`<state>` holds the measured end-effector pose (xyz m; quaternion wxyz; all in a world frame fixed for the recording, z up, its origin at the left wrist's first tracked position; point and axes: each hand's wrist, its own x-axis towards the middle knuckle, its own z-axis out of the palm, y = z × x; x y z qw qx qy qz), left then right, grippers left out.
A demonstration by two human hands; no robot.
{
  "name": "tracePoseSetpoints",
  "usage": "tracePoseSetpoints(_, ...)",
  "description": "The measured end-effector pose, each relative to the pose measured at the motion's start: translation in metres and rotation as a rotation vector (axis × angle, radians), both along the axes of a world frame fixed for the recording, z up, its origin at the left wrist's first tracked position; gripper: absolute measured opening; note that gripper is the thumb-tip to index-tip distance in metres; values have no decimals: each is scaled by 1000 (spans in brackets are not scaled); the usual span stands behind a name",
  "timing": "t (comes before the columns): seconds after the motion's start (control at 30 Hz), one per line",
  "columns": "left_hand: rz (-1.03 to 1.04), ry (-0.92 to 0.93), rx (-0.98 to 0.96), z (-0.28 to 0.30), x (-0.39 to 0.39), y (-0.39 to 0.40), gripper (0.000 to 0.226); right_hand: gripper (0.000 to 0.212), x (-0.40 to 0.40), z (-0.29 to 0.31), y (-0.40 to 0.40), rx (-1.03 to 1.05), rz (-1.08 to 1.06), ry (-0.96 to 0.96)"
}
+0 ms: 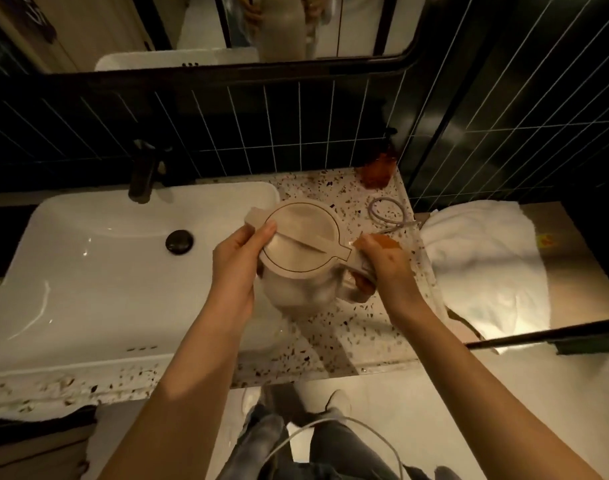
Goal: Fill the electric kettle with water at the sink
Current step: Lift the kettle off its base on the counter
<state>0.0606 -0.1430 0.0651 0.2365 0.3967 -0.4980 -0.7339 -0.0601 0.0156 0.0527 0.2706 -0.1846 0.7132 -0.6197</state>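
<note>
- Head view: kettle (301,244) was held up over the speckled counter (330,341), just right of the white sink (88,278), lid shut, spout pointing far-left toward the basin.
- Right hand (382,261) was wrapped around the kettle's handle on the right side, fingers curled under it; this hand looked to be carrying the weight.
- Left hand (237,265) was pressed against the kettle's left side, thumb lying on the lid's edge near the spout; fingers closed onto the body. Likely steadying it, or getting set to pop the lid, cannot tell which.
- Two-hand hold made sense: handle grip alone lets the body swing, the second hand kept it level.
- Faucet (144,174) stood at the sink's far edge, left of the kettle and well apart from it; no water seen running.
- Drain (179,240) sat mid-basin, basin looked dry-ish, blur made it hard to say.
- Looped cord (388,214) lay on the counter far-right of the kettle, beside a white towel (476,271) further right; kettle was off its base, so free to move.
- Judgement: filling not started. Lid needed opening and the kettle needed shifting left under the faucet.
- Risk: lid opened one-handed mid-air could tip the kettle.
</note>
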Motion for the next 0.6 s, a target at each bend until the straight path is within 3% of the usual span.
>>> tracePoseSetpoints(0.13, -51, -21, 16, -8, 23, -23, 8, 60, 30, -8, -20, 32, -74, -7)
tracePoseSetpoints(0.3, -165, -55, 32, -15, 40, -44, 12, 45, 66, -13, -30, -14, -241, -74)
tracePoseSetpoints(0.6, -288, -94, 52, -24, 45, -51, 11, 56, 92, -23, -28, 4, -444, -63)
